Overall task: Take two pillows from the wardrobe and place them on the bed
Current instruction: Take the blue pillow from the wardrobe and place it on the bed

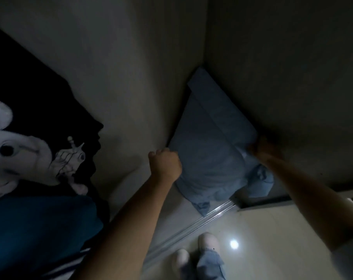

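Observation:
A blue pillow (212, 150) stands on edge in the corner of the dim wardrobe (131, 77), leaning against its back wall. A second blue pillow or flap (220, 110) lies behind it along the right wall. My left hand (164, 163) grips the pillow's left edge with closed fingers. My right hand (262, 149) clutches the pillow's right side, where the cloth bunches. The pillow's lower corner hangs over the wardrobe's floor rail. No bed is in view.
Dark hanging clothes and a white printed garment (19, 154) fill the left side, above folded blue cloth (40, 229). A metal sliding-door rail (191, 225) runs across the wardrobe's threshold. My feet in light slippers (195, 251) stand on the glossy pale floor.

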A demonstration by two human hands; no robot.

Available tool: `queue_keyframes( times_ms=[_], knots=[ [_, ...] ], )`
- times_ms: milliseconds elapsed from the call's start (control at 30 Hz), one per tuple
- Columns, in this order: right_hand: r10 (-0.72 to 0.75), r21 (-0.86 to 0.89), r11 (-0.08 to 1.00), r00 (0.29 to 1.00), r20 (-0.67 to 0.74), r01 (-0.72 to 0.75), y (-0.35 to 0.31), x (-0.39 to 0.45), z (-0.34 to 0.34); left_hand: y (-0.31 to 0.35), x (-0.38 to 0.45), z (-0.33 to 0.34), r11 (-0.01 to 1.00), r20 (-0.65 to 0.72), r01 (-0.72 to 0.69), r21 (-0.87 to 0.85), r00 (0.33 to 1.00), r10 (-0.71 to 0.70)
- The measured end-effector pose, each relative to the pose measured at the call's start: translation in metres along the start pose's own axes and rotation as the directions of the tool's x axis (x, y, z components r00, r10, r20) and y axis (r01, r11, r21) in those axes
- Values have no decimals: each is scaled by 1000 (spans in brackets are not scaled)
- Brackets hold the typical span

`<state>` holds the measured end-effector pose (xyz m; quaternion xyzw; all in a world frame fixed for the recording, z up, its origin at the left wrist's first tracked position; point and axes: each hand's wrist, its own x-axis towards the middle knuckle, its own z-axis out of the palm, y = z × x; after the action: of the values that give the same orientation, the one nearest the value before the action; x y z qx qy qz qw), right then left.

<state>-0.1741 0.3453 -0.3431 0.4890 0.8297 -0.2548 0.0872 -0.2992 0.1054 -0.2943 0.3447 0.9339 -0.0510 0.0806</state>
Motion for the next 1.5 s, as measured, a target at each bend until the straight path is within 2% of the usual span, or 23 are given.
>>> queue_keyframes(
  times_ms=[133,300,433,500,567,633,700,767,867,967,1067,1100,1300,1400,1500],
  knots=[
    [-4,-8,1000,999,-48,3,-9,20,12,20,30,19,996,-41,-12,-86,999,8],
    [-276,-38,961,960,-35,275,-15,-2,37,39,40,26,946,-155,-118,-301,985,73],
    [-442,-118,888,896,55,445,-5,-45,57,41,41,21,902,-388,-298,-312,907,166],
    [-560,-118,818,826,61,563,-5,-70,61,39,44,16,892,-445,-404,-201,849,284],
    [-652,-88,752,757,47,653,-4,-95,63,38,44,7,867,-331,-499,-1,818,470],
    [-674,-74,730,734,83,679,-3,-119,74,32,41,7,825,-63,-549,134,826,560],
    [-640,-77,761,765,70,644,-2,-142,86,23,37,8,787,148,-582,205,813,563],
    [-520,-20,853,853,42,521,1,-169,99,16,22,5,704,185,-646,294,761,622],
    [-369,73,926,929,-38,371,2,-216,108,10,-11,2,602,136,-701,382,687,714],
    [-294,148,941,951,-92,305,4,-258,101,15,-42,-2,574,75,-723,385,644,761],
    [-241,142,956,964,-113,256,21,-290,68,40,-68,-21,461,-47,-797,389,483,875],
    [-220,121,965,968,-122,235,33,-298,53,54,-75,-28,458,-66,-816,352,466,882],
    [-4,57,998,968,-253,19,122,-333,-51,176,-116,-42,491,36,-850,190,506,862],
    [65,7,998,951,-302,-66,178,-337,-97,247,-136,-54,492,5,-862,125,496,868],
    [67,-46,995,929,-363,-90,249,-341,-136,320,-160,-66,488,-73,-872,-22,489,869]
  ],
)
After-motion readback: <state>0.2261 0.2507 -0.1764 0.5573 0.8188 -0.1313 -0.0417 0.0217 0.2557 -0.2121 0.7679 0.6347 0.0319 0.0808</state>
